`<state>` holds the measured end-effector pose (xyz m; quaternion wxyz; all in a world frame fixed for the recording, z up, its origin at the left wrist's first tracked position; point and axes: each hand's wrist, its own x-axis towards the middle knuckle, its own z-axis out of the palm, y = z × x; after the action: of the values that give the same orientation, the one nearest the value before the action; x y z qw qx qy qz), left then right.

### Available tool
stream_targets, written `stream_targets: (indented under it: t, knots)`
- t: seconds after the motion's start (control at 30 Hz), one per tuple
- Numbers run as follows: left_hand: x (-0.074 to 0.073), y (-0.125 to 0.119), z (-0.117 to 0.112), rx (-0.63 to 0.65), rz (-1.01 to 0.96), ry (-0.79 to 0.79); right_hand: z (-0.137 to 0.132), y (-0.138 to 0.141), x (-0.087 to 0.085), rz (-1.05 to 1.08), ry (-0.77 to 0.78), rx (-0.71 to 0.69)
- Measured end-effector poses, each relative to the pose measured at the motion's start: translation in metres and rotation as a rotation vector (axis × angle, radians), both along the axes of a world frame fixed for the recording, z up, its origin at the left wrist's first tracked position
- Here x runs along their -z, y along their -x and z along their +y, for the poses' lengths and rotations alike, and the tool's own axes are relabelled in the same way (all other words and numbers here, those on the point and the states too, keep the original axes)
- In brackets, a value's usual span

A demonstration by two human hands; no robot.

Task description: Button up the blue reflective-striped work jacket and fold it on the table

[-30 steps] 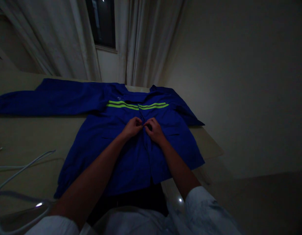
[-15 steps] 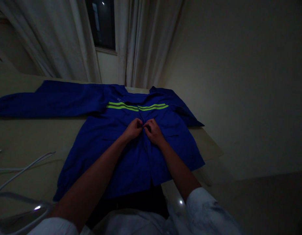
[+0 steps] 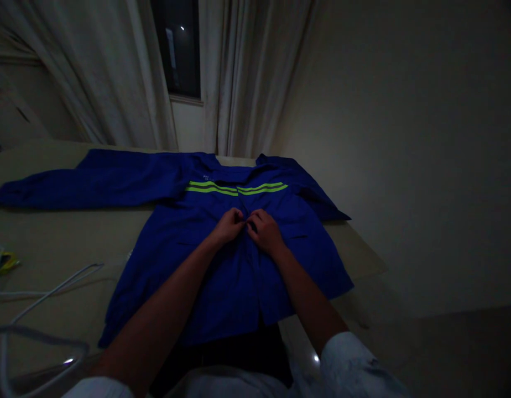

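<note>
A blue long-sleeved work jacket [image 3: 234,282] lies flat and face up on a beige table, with two yellow-green reflective stripes [image 3: 236,189] across its chest. Its sleeve [image 3: 98,181] stretches out to the left. My left hand [image 3: 228,225] and my right hand [image 3: 265,232] meet at the centre front of the jacket. The fingers of both hands pinch the front opening, just below the stripes. Whatever they grip there is hidden by my fingers.
The beige table [image 3: 52,237] holds loops of white cable [image 3: 43,293] on the left and a small yellow and dark item [image 3: 4,264] at its left edge. White curtains [image 3: 255,77] and a dark window [image 3: 176,50] stand behind the table, with a wall on the right.
The whole view has shifted slightly downward in the picture, showing more of the item at the left. My hands stay pinched at the same place on the jacket's front.
</note>
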<state>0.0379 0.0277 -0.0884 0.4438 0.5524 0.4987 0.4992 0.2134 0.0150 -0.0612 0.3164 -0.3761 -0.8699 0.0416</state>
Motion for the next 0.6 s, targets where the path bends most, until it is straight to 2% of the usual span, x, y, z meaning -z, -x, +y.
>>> stream_targets:
  t: [0.33, 0.47, 0.6]
  knots:
    - [-0.0002, -0.0048, 0.0025, -0.071, -0.027, 0.046, 0.0008, 0.0015, 0.0007, -0.032, -0.03, -0.016]
    - [0.0002, -0.0023, 0.0025, -0.068, -0.11, 0.062, 0.0011, -0.0008, -0.0001, 0.064, 0.007, -0.072]
    - [-0.0042, 0.0031, -0.0028, 0.005, -0.17, 0.051, 0.0022, -0.0014, 0.0017, 0.214, 0.055, -0.055]
